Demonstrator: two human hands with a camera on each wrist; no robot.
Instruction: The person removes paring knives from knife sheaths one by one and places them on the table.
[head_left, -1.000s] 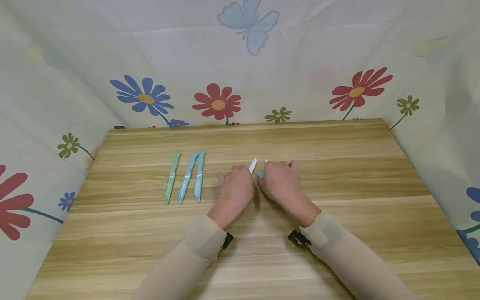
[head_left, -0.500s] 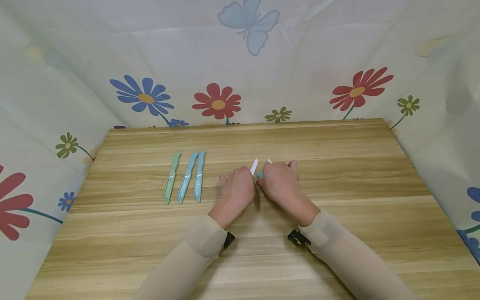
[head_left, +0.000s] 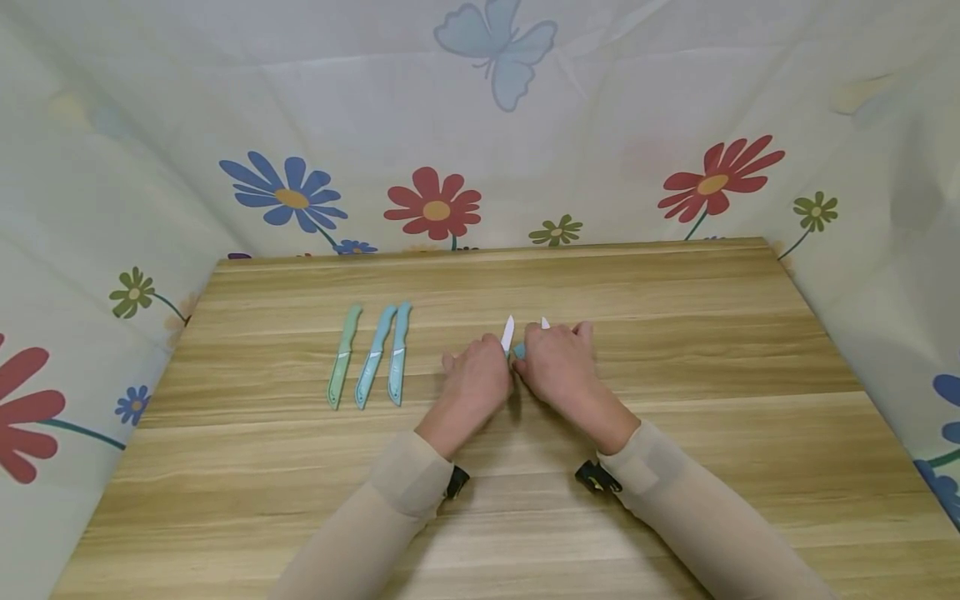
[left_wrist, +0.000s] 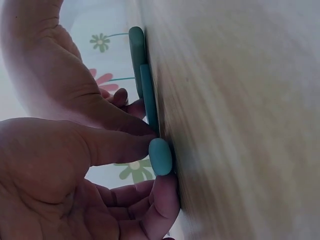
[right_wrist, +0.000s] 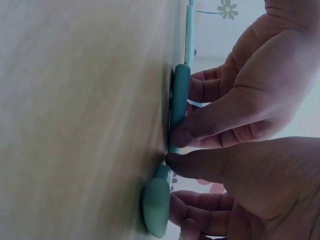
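My left hand [head_left: 476, 377] pinches a blue-handled paring knife, its pale blade [head_left: 508, 332] bare and pointing away. The end of its handle [left_wrist: 161, 156] faces the left wrist camera, between thumb and finger. Close beside, my right hand [head_left: 558, 362] holds a second knife with a green handle [right_wrist: 156, 207]; its white tip [head_left: 545, 322] shows past the knuckles. A small blue piece [head_left: 519, 351] sits at the right fingertips; I cannot tell what it belongs to. Both hands are low over the table, and their fingers hide most of the two knives.
Left of the hands, a green sheathed knife [head_left: 344, 356] and two blue sheathed knives [head_left: 376, 356] [head_left: 400, 353] lie roughly side by side on the wooden table [head_left: 660, 308]. A flower-printed curtain [head_left: 600, 158] stands behind the table.
The white tip beyond my right hand has shifted to the right, away from the other blade. My left hand has edged slightly right. The sheathed knives have stayed put.
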